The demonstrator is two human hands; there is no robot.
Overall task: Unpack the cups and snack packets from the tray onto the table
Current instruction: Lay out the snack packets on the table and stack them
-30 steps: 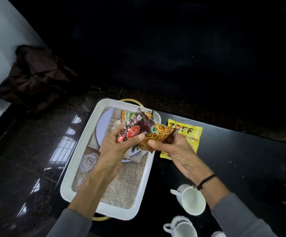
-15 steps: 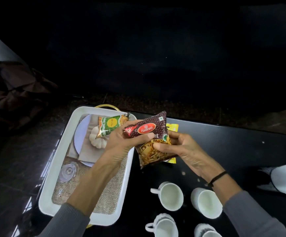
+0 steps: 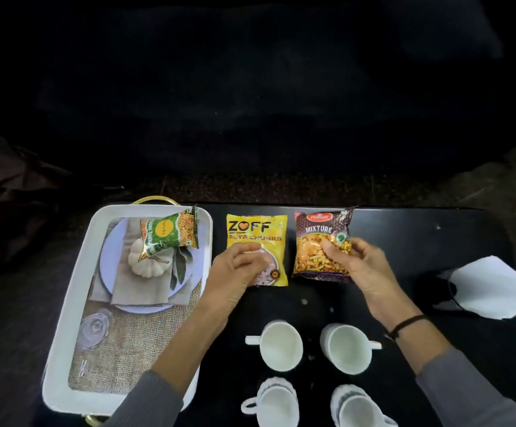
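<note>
A white tray (image 3: 121,211) stands at the left with a green snack packet (image 3: 167,232) lying in its far end. On the black table (image 3: 410,241) to the right of the tray lie a yellow soya chunks packet (image 3: 256,231) and a brown mixture packet (image 3: 319,238), side by side. My right hand (image 3: 358,266) grips the brown packet at its lower right corner. My left hand (image 3: 238,269) rests with loose fingers on the yellow packet's lower left part. Several white cups stand near me, two at the front (image 3: 279,345) (image 3: 346,346) and two ribbed ones closer (image 3: 276,402) (image 3: 358,405).
The tray's floor shows a burlap mat, a pale plate with a napkin and white pumpkin (image 3: 147,260), and a glass (image 3: 93,328). A white cloth-like thing (image 3: 491,288) lies at the table's right end. A dark bag (image 3: 3,192) sits far left.
The brown packet went from above the tray's edge to the table, right of the yellow packet. My left hand let go of it and now rests on the yellow packet.
</note>
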